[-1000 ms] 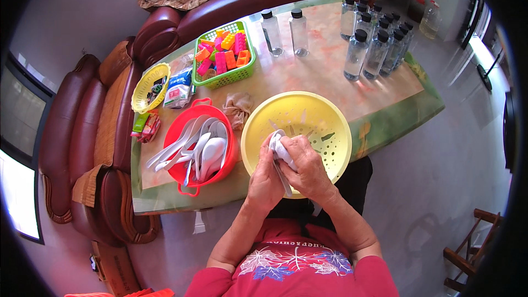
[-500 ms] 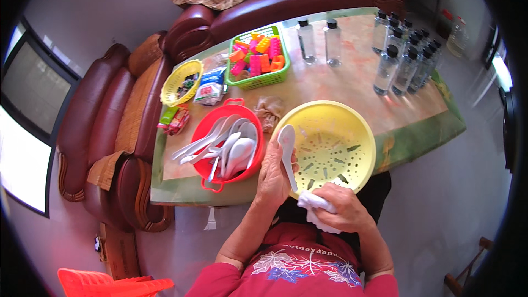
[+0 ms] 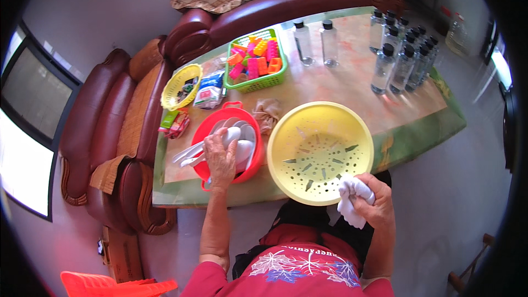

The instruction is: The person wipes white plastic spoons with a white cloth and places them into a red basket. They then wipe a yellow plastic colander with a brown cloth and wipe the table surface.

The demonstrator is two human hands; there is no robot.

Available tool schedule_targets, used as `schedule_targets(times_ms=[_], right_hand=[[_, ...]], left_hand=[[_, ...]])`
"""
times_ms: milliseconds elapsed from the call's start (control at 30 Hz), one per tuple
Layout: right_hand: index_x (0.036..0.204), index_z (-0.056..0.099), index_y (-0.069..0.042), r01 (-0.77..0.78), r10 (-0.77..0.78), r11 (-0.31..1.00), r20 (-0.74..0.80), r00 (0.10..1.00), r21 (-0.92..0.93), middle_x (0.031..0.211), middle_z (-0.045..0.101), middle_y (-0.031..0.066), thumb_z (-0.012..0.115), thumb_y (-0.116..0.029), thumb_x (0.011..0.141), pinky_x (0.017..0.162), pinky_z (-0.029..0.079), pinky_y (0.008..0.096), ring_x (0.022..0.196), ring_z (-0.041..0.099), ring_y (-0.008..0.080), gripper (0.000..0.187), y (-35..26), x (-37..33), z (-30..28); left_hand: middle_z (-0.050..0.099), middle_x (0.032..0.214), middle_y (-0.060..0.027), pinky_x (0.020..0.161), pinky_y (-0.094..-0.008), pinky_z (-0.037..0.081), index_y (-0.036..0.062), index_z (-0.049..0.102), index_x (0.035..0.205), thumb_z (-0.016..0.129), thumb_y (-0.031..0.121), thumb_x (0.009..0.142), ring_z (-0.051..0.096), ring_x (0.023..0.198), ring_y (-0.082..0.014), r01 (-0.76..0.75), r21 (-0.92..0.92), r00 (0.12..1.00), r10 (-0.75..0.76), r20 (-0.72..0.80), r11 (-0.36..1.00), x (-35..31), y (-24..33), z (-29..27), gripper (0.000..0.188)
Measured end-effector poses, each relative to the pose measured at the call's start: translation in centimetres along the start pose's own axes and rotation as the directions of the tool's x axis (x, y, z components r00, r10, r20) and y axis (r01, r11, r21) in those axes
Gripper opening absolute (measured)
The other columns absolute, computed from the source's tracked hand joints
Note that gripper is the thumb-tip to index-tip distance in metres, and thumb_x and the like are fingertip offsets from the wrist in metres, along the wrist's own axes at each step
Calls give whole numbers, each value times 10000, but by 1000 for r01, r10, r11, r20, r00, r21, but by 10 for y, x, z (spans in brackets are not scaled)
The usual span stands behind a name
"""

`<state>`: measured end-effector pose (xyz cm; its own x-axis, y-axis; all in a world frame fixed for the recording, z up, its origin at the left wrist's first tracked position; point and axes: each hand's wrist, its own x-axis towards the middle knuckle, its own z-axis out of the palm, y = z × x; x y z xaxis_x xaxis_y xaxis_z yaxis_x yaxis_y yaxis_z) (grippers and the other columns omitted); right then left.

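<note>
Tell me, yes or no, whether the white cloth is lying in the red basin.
No, the white cloth is bunched in the right grip, by the yellow colander.

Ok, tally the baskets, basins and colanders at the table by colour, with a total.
Yellow: 2, the large round yellow plastic colander and the smaller yellow openwork plastic basket
Red: 1, the round red plastic basin with handles
Green: 1, the rectangular green plastic basket
Total: 4
</note>
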<state>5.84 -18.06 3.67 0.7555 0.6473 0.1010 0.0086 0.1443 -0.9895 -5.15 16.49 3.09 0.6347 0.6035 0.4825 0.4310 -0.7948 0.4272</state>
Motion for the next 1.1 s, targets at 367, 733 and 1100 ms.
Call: schedule_targets(times_ms=[367,733,1100], right_hand=[[1053,547,8,-61,128,989,-566,815,135,842,615,53,700,-254,803,624,507,255,709,598,99,393,31,10,-36],[1094,506,20,-197,90,965,-486,869,-174,935,632,128,773,-248,705,769,499,338,830,613,204,542,68,41,-24],[1077,545,25,-50,134,982,-486,863,182,955,624,77,632,8,792,754,501,264,810,594,117,298,74,50,-8]], left_hand=[[437,1180,-163,982,-447,316,117,543,1258,676,224,804,408,1129,-336,34,217,995,-13,-96,976,-6,3,5,485],[478,1155,-197,969,-440,329,23,460,1259,723,156,766,444,1108,-352,-176,-179,974,197,108,968,-68,83,24,575],[433,1253,-187,991,-413,359,16,408,1307,652,-8,779,418,1187,-329,-112,-321,987,144,76,940,-78,71,47,582]])
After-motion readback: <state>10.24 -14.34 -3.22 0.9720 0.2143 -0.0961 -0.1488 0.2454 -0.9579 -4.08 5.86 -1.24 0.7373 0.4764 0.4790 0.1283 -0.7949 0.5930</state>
